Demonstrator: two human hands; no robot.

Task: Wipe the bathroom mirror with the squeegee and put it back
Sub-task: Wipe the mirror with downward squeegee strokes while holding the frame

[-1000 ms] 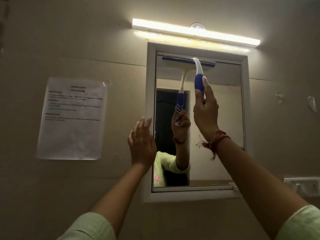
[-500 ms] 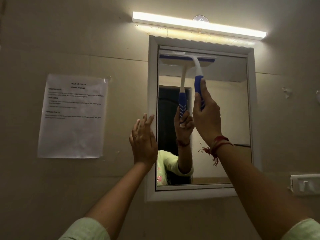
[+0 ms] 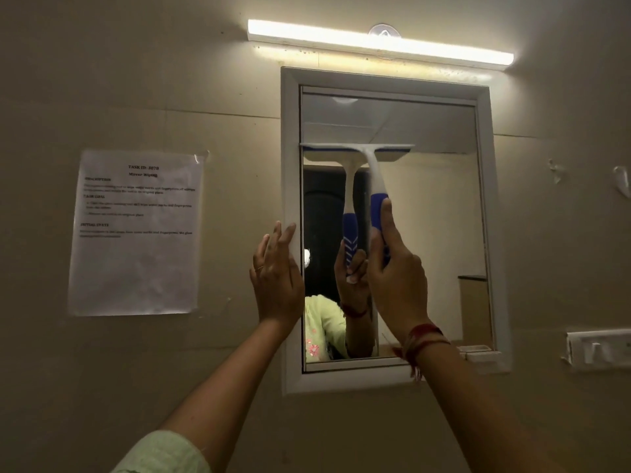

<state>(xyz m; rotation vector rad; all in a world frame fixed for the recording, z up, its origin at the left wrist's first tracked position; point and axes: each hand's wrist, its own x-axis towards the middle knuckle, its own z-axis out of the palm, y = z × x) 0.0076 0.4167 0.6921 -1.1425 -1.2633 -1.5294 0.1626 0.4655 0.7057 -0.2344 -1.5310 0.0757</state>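
A white-framed mirror (image 3: 440, 206) hangs on the beige wall. A white and blue squeegee (image 3: 374, 172) lies with its blade flat against the glass, about a third of the way down on the left half. My right hand (image 3: 397, 278) grips its blue handle, thumb stretched up along it. My left hand (image 3: 276, 278) rests flat with fingers spread on the mirror's left frame edge. The glass reflects the squeegee, my hand and a light green sleeve.
A lit tube light (image 3: 379, 40) runs above the mirror. A printed task sheet (image 3: 136, 233) is taped to the wall on the left. A white hook rack (image 3: 599, 348) sits at the right, with a small clear hook (image 3: 622, 180) above it.
The squeegee blade has slid down from the mirror's top edge to about a third of the way down, my right hand moving with it. My left hand stays on the frame.
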